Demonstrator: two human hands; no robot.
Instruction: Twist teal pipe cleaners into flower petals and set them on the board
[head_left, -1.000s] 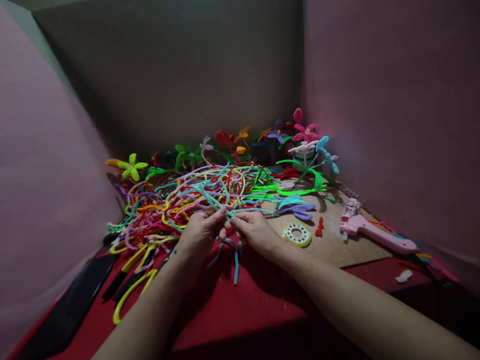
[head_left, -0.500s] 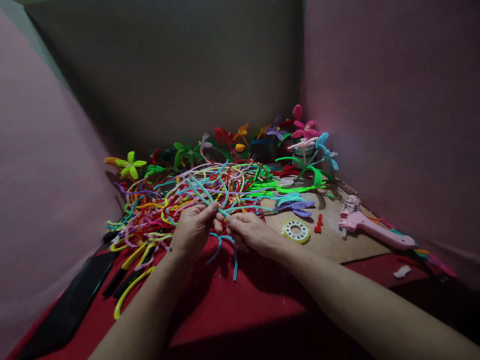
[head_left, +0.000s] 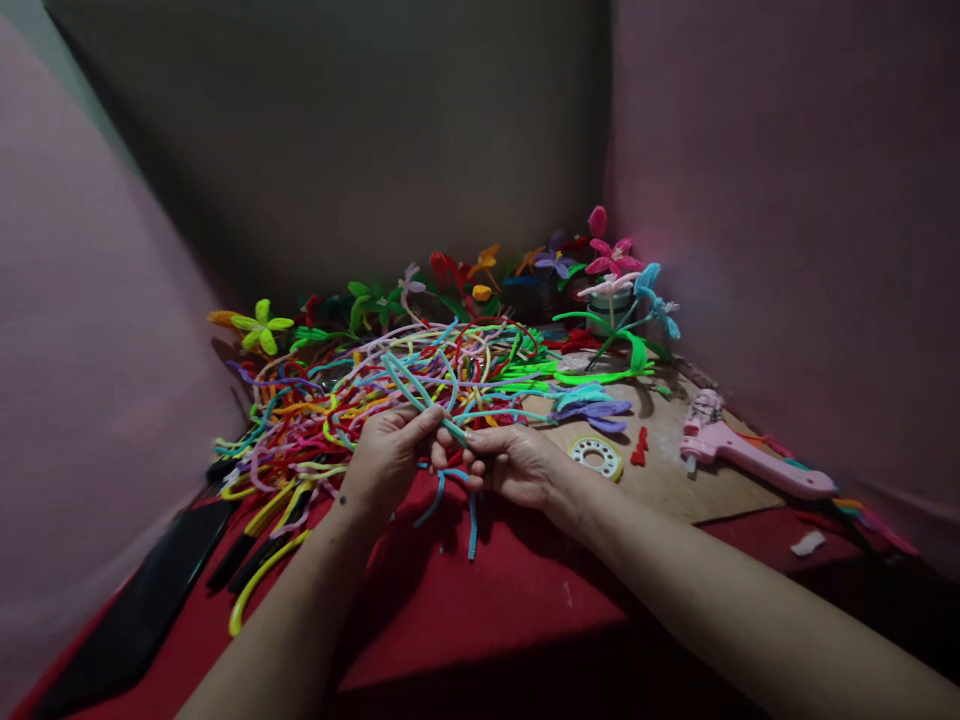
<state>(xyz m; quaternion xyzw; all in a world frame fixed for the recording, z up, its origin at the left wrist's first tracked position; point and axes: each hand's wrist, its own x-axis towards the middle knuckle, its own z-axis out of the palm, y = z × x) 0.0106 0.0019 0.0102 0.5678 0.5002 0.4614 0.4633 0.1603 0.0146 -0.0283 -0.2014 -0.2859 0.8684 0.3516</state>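
Note:
Light-blue pipe cleaners point(head_left: 407, 381) are pinched between my two hands, their free ends reaching up and left over the colourful heap. My left hand point(head_left: 394, 450) grips them between thumb and fingers. Close beside it on the right, my right hand point(head_left: 510, 462) pinches their lower end between thumb and forefinger, its other fingers curled below. More blue pipe cleaners point(head_left: 472, 520) hang or lie bent just beneath the hands, above the red cloth point(head_left: 525, 610). A large tangle of multicoloured pipe cleaners point(head_left: 300, 410) lies behind and left of the hands.
On the board point(head_left: 675, 500) at right lie a pink glue gun point(head_left: 757, 462), a round tape roll point(head_left: 596, 459) and a small red piece point(head_left: 640, 446). Fuzzy flowers point(head_left: 261, 326) line the back. Yellow-handled tools point(head_left: 259, 585) and a black flat object point(head_left: 139, 605) lie left.
My right hand has shifted slightly right and turned, its lower fingers now showing more. The held blue pipe cleaners have moved slightly right. The view has shifted a little.

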